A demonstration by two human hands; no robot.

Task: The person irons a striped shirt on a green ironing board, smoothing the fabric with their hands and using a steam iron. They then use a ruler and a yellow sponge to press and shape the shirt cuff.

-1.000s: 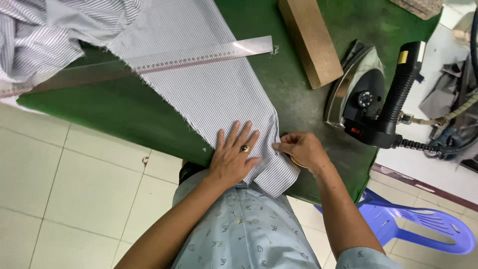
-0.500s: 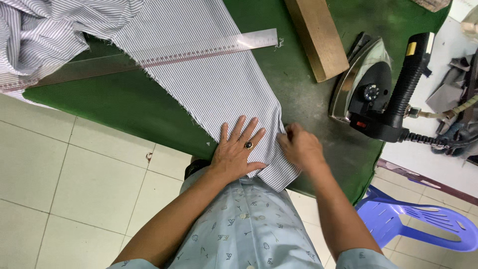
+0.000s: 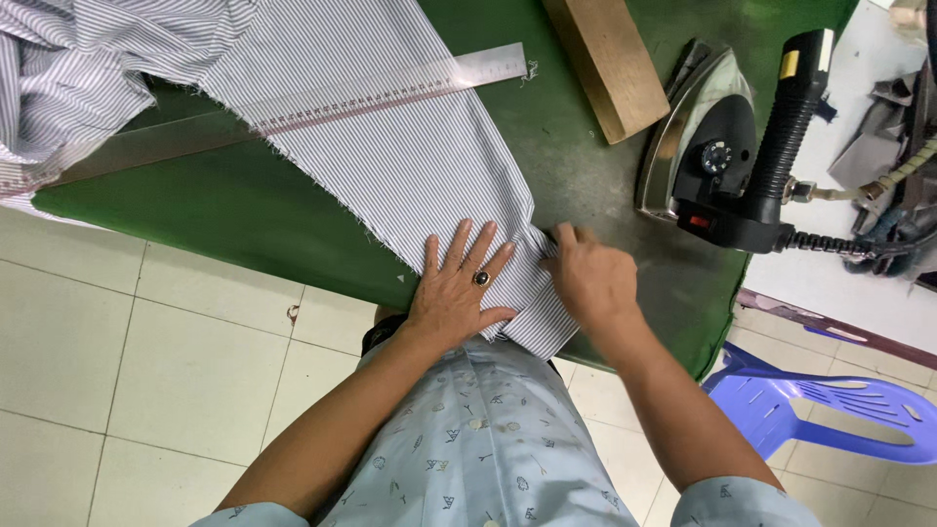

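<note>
**Striped cloth pinned flat at the table's near edge**

Striped grey-and-white fabric (image 3: 410, 166) runs in a long strip across the green table (image 3: 195, 200), its narrow end hanging just over the near edge in front of the person. The left hand (image 3: 457, 293) lies spread and flat on that end, fingers splayed, a dark ring showing; it presses rather than grasps. The right hand (image 3: 589, 278) is curled at the cloth's right edge, fingertips pinching what looks like a fold, though the exact hold is hidden by the knuckles. A clear ruler (image 3: 293, 112) rests across the fabric farther up. To the right stand a steam iron (image 3: 727, 161) and a wooden block (image 3: 605, 59), both apart from the hands. By my reading the hem is being turned and creased by hand; finishing it would call for steady pressure along the fold.
</note>
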